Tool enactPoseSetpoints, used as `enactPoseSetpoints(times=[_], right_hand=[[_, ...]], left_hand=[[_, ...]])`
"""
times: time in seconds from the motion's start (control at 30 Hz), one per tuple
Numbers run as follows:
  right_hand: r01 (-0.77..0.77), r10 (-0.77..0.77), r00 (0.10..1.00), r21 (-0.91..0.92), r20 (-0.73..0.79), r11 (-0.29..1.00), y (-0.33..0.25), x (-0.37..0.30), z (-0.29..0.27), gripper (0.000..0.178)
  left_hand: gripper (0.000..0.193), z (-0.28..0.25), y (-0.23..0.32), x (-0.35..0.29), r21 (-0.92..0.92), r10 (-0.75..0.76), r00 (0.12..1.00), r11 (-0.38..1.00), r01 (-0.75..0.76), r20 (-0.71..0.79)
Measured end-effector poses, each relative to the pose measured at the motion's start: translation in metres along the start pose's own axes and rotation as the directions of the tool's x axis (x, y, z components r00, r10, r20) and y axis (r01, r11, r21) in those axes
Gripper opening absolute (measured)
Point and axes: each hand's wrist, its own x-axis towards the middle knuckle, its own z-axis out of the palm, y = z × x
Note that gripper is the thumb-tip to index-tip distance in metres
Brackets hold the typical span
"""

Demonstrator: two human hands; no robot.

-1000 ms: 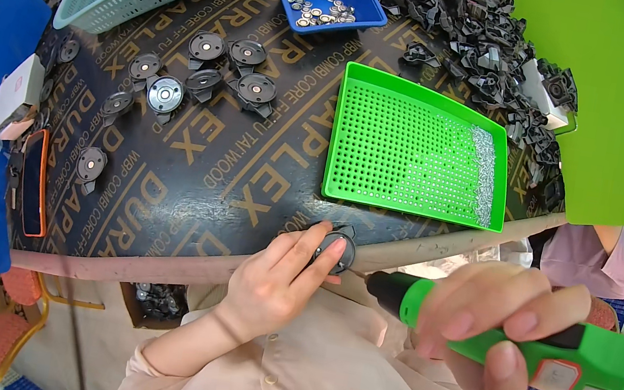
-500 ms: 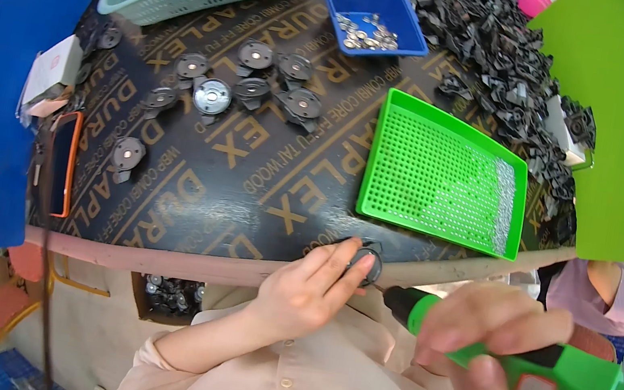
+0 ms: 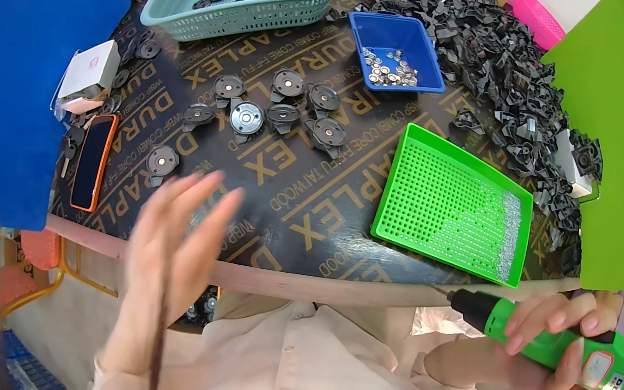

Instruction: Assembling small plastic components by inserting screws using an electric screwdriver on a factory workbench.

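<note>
My left hand (image 3: 178,243) is raised over the table's front edge, slightly blurred, its fingers stretched and apart with nothing seen in them. Just beyond its fingertips lies a round dark part with a tab (image 3: 162,161). Farther back sits a loose group of similar round parts (image 3: 288,85), one of them with a shiny silver disc (image 3: 247,117). On the right, my right hand (image 3: 550,339) is wrapped round a green and black electric screwdriver (image 3: 527,331), whose bit points left along the table's edge.
A green perforated tray (image 3: 399,184) holds small silver screws. Behind it are a blue bin (image 3: 431,59) with metal pieces and a heap of black parts (image 3: 500,86). A teal basket (image 3: 192,25) stands at the back left. An orange-cased phone (image 3: 93,160) and white box (image 3: 90,74) lie left.
My left hand has let go of the round part it held at the table edge and moved left, opening. My right hand has drawn the screwdriver to the right. The view has shifted.
</note>
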Motion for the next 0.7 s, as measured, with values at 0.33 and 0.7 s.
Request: enactPoseSetpoints(times=[0.33, 0.7], right_hand=[[-0.062, 0.009, 0.971, -0.217, -0.238, 0.974, 0.040, 0.021, -0.003, 0.017], [-0.119, 0.079, 0.986, -0.290, -0.147, 0.949, 0.061, 0.016, -0.006, 0.015]], left_hand=[[0.026, 0.095, 0.003, 0.101, 0.272, 0.476, 0.876, 0.836, -0.477, 0.073], [0.041, 0.074, 0.058, 0.007, -0.539, 0.410, 0.911, 0.759, -0.366, -0.042]])
